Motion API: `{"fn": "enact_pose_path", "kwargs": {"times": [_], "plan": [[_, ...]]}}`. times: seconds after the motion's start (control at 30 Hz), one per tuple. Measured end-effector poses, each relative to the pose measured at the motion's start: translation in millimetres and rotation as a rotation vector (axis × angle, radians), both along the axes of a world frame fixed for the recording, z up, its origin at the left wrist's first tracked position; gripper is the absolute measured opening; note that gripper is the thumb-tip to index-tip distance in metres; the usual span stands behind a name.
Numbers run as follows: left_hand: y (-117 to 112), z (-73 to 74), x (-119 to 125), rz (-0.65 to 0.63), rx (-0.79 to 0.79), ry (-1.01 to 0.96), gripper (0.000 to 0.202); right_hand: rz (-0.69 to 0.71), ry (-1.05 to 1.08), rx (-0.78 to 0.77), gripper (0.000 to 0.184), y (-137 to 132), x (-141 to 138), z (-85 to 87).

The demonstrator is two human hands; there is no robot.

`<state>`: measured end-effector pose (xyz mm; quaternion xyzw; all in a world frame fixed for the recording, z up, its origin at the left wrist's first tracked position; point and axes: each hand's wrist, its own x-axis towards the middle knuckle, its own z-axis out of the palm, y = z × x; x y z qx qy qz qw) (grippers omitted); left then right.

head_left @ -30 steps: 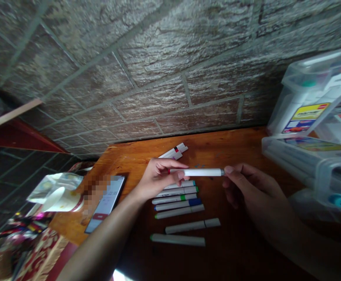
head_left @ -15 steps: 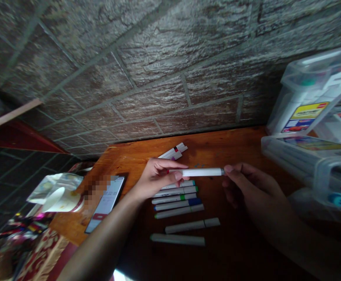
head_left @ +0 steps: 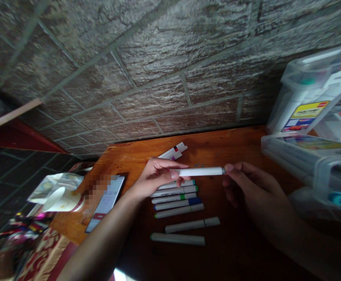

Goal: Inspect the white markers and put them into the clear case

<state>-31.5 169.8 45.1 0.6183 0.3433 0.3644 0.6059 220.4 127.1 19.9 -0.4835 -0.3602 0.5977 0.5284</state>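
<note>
A white marker is held level above the table between both hands. Its left end lies in my left hand, with the thumb and fingers closed around it. My right hand pinches the grey tip at the marker's right end. Below my left hand several white markers lie in a column, among them one with a blue band and a dark-banded marker. The lowest marker lies nearest to me. Beyond my left hand, white markers with red and purple bands rest side by side, partly hidden.
A phone and a tilted paper cup are at the table's left. On the right stand clear plastic cases, one upright and one lying. A stone-patterned wall rises behind the wooden table.
My left thumb has shifted slightly left along the marker. My right hand still pinches its right end, and the markers on the table lie as before.
</note>
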Motion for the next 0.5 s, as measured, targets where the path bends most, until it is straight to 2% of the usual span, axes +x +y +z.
{"fn": "enact_pose_path", "kwargs": {"times": [0.5], "plan": [[-0.2, -1.4, -2.0, 0.001, -0.032, -0.021, 0.038, -0.003, 0.035, 0.008, 0.038, 0.0, -0.1, -0.7]]}}
